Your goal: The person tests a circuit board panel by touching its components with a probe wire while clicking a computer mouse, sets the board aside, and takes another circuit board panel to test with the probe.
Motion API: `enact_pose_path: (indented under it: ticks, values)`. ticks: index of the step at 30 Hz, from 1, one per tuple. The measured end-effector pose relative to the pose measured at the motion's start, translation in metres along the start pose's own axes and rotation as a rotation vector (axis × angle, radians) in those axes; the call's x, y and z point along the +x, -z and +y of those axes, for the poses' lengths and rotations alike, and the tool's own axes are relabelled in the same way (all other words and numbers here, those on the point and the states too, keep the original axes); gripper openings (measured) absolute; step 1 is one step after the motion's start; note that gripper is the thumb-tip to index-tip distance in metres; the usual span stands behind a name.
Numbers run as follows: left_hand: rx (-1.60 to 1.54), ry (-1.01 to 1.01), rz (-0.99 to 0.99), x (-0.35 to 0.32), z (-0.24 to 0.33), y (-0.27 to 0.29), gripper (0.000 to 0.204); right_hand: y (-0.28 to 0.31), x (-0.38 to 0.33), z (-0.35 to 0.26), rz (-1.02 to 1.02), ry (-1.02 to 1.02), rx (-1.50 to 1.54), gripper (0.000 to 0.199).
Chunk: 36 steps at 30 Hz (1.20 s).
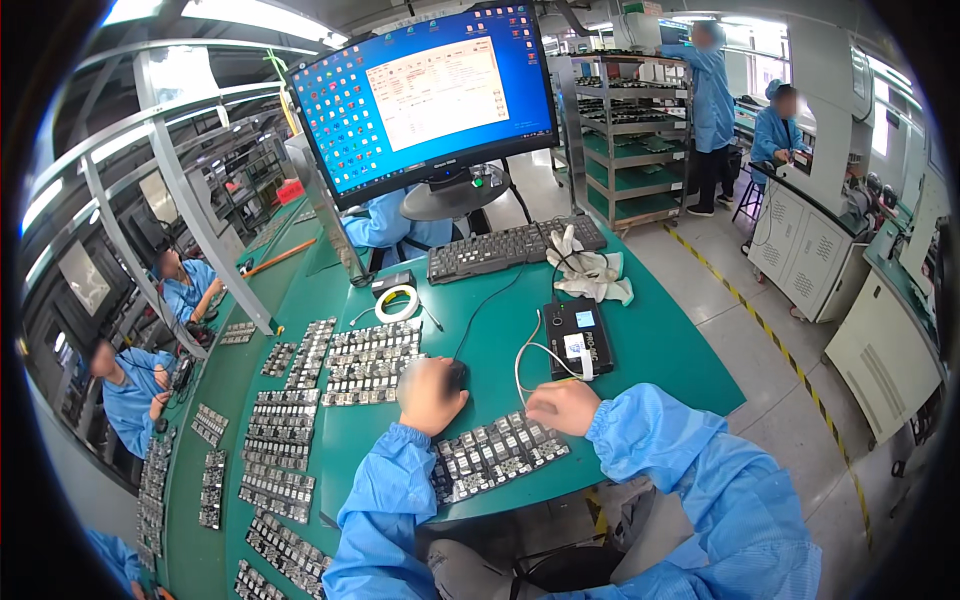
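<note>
Green and smooth, the worktop spreads beneath our hands, and we judge the step in hand to be close fingertip work at its near edge; the next move seems to call for a light, exact touch there, with no press on fragile parts. At the far side rises the monitor, a broad, glossy panel in a dark plastic frame, lit blue around a white window. Below it we see the long black keyboard, ridged with rows of keys. Our near panel of circuit boards lies at the near edge between our two hands, flat and knobbly, its rows of squarish blocks shining like metal. Right of centre sits a hard, oblong black box, with rumpled, pale fabric gloves just beyond it. Our left hand is at the rounded black mouse; blur covers it, so we cannot tell how firm that grip is. Our right hand bends its fingers down over the panel's far right corner, where the thin, springy white cable leads; whether this grip pinches the cable's end, we cannot tell.
</note>
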State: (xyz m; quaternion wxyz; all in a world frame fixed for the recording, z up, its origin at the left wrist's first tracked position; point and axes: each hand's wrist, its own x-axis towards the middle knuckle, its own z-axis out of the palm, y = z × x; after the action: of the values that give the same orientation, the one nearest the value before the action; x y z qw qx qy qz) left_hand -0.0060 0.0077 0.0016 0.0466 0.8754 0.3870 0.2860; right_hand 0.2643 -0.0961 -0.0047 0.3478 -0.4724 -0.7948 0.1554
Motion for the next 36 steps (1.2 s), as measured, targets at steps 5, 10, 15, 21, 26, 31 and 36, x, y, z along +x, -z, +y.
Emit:
enact_pose_path:
  ticks: [5,10,15,21,26,31,36]
  values:
    - [-0.007,-0.003,-0.009,0.000,-0.001,-0.002,0.062,-0.002,-0.001,0.006,0.018,0.021,0.019,0.015]
    - [-0.028,-0.030,0.020,-0.004,-0.002,0.003,0.058,-0.001,-0.002,0.001,0.020,0.027,0.022,0.015]
    - [-0.048,-0.028,0.019,-0.005,-0.002,0.005,0.057,-0.002,-0.001,0.003,0.018,0.034,0.021,0.015]
    - [-0.064,-0.019,0.002,-0.007,-0.003,0.005,0.061,0.000,-0.002,-0.001,0.009,0.032,0.002,0.015]
    - [-0.094,-0.020,-0.039,-0.008,-0.006,0.006,0.060,0.000,-0.002,-0.003,0.020,0.020,0.009,0.017]
    - [-0.075,-0.001,-0.052,-0.010,-0.002,0.009,0.062,0.000,-0.001,-0.003,0.009,0.010,-0.006,0.017]
    - [-0.025,0.004,-0.085,-0.010,-0.003,0.007,0.061,0.000,-0.002,-0.002,0.004,-0.011,-0.007,0.016]
